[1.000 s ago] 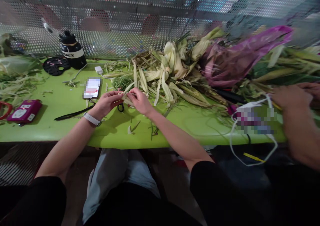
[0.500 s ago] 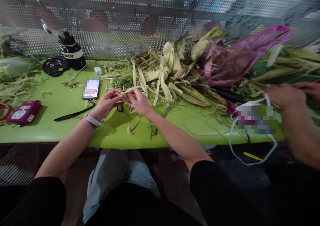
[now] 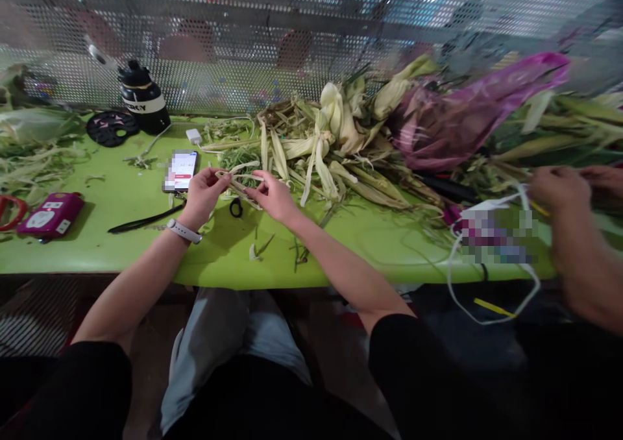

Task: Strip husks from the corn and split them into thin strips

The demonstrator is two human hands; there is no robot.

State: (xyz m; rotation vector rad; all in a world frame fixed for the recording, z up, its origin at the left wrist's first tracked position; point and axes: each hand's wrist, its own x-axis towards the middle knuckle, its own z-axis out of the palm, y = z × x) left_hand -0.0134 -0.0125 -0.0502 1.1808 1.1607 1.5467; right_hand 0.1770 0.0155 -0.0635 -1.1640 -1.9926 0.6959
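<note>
Strips of pale corn husk (image 3: 238,182) are stretched in a small loop between my two hands over the green table. My left hand (image 3: 207,193), with a pale watch band at its wrist, pinches the left end between thumb and fingers. On the other side my right hand (image 3: 273,196) grips the right end in a pinch. Below the husk lies a small black ring-shaped thing (image 3: 236,207), perhaps a scissor handle. Behind my hands sits a tangle of thin green strips (image 3: 238,158), with a large pile of corn husks (image 3: 335,145) to its right.
A phone (image 3: 181,171) and a black strap (image 3: 146,218) lie left of my hands. Farther left are a magenta box (image 3: 51,216) and a black bottle (image 3: 143,99). A purple plastic bag (image 3: 448,122) rests on the right. Another person's hand (image 3: 559,187) works at the far right.
My hands have moved slightly apart, and the husk strips now form an open loop between them instead of being bunched together. The other person's hand has shifted slightly.
</note>
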